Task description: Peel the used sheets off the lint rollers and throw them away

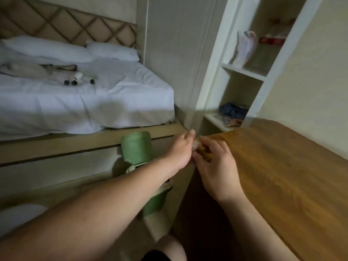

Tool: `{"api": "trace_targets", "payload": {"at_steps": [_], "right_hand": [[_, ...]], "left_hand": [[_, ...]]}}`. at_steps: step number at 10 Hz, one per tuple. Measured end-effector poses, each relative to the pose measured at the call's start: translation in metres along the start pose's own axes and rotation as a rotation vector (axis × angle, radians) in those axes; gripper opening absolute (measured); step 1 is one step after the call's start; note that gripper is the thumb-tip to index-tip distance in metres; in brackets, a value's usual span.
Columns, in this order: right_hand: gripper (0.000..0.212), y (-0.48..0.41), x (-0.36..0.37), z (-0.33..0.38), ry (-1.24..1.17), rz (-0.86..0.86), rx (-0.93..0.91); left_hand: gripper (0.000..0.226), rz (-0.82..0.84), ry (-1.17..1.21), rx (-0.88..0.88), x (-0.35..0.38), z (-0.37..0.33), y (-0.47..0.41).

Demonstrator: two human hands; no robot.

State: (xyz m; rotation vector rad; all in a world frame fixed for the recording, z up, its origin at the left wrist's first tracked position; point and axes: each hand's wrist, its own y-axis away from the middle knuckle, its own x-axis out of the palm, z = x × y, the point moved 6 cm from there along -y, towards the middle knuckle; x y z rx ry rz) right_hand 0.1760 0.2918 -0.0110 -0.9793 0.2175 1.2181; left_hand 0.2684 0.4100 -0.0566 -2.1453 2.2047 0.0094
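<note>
Bed (pixel 84 102) far left; shelves (pixel 244 72) far right; wooden table (pixel 282 166) right. Left forearm crosses over the green roller (pixel 135 147), hiding its middle. Left hand (pixel 180 149) and right hand (pixel 216 166) meet at the table's near corner, fingers curled and pinched together (what they pinch is blurred; cannot tell). Roller lies just left of and below the hands.

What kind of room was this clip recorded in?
Most likely a bedroom, perhaps a hotel room. A bed with white pillows and a quilted headboard fills the left side, built-in white shelves stand in the corner, and a wooden table sits on the right.
</note>
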Motion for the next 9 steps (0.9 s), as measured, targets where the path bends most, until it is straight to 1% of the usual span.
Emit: {"api": "trace_targets", "payload": {"at_steps": [1, 2, 3, 4, 5, 6, 7, 8, 9], "right_hand": [[0.039, -0.017, 0.067, 0.009, 0.039, 0.178, -0.063], [0.046, -0.013, 0.129, 0.005, 0.138, 0.244, -0.128], [0.049, 0.005, 0.178, -0.018, 0.174, 0.222, -0.134], [0.048, 0.025, 0.223, -0.051, 0.102, 0.276, 0.012], [0.029, 0.033, 0.257, -0.078, 0.023, 0.283, 0.158], [0.024, 0.028, 0.281, -0.101, -0.028, 0.292, 0.251], [0.024, 0.01, 0.296, -0.127, -0.122, 0.257, 0.384], [0.05, -0.018, 0.32, -0.145, -0.077, 0.365, 0.41], [0.061, -0.044, 0.342, -0.162, -0.068, 0.496, 0.473]], "left_hand": [[0.062, -0.062, -0.064, -0.093, -0.046, 0.027, -0.016], [0.067, -0.072, -0.099, -0.206, -0.081, 0.064, -0.028], [0.051, 0.006, -0.116, -0.297, -0.099, 0.117, -0.036], [0.033, 0.057, -0.036, -0.409, -0.105, 0.175, -0.039], [0.034, 0.049, 0.103, -0.549, -0.1, 0.225, -0.037], [0.073, 0.044, 0.293, -0.661, -0.102, 0.249, -0.043], [0.08, -0.11, 0.384, -0.699, -0.131, 0.264, -0.054], [0.07, -0.357, 0.385, -0.717, -0.174, 0.284, -0.052], [0.057, -0.408, 0.346, -0.722, -0.191, 0.302, -0.045]]}}
